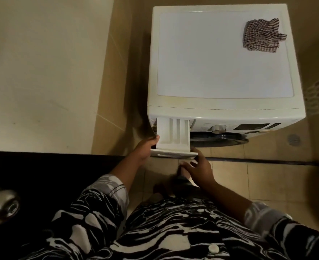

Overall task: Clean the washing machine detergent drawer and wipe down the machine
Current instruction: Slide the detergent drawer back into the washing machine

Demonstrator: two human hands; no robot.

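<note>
A white front-loading washing machine stands against the tiled wall. Its detergent drawer is pulled far out at the front left, showing three compartments. My left hand grips the drawer's left front corner, thumb on top. My right hand is at the drawer's right front corner, with spread fingers touching the front panel from below. A checked cloth lies crumpled on the machine's top, at the far right corner.
A dark door with a metal knob stands at the left. The machine's dial and dark round door sit right of the drawer. Tiled floor lies below, with a drain at the right.
</note>
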